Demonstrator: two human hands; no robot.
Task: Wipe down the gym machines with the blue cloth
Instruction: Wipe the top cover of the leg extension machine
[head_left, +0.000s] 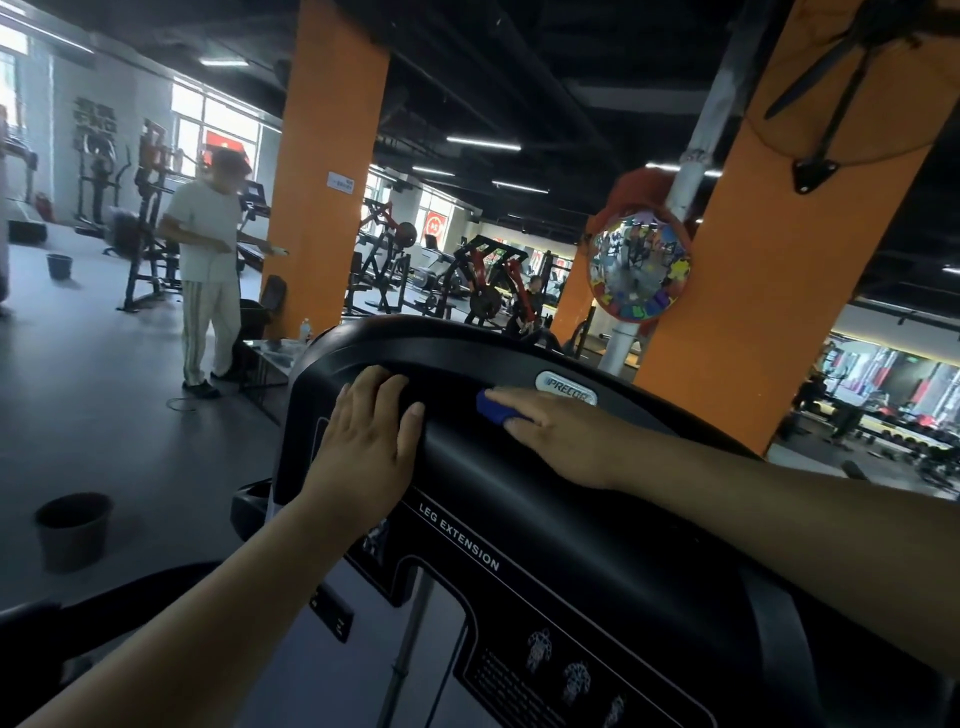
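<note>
Wiping the rounded top of the leg extension machine (519, 519) with the blue cloth (492, 407).
The right hand (550, 434) lay flat, fingers straight, pressing the cloth to the black cover just beside the logo (566, 397); the left hand (363, 431) rested open nearby, gripping nothing. Long overlapping strokes under even palm pressure would likely have served best.

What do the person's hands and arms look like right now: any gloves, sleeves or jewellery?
Both are bare. The left hand and right hand wear no gloves, and no rings show. The left forearm and right forearm are uncovered up to the frame edge: no sleeve, watch or wristband in view. The right one lies in shadow, hiding fine detail.
</note>
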